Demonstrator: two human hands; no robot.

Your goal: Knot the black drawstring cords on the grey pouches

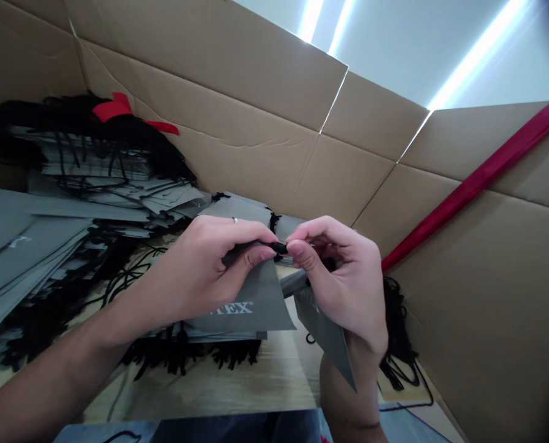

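Observation:
My left hand (210, 264) and my right hand (339, 277) meet at the middle of the view. Both pinch a small black cord end (280, 248) at the top edge of a grey paper bag (260, 301) with white lettering. The left hand wears a ring, and its fingers also press the bag's top. A second grey flap (327, 335) hangs below the right palm. The bag lies over a low pile of similar grey bags with black cords (196, 354) on a pale wooden surface.
Stacks of grey bags (34, 246) with tangled black cords fill the left side, a red ribbon (117, 111) on top. Brown cardboard walls (256, 123) stand behind and to the right. A red strip (477, 178) runs along the right wall. Loose black cords (399, 344) lie at right.

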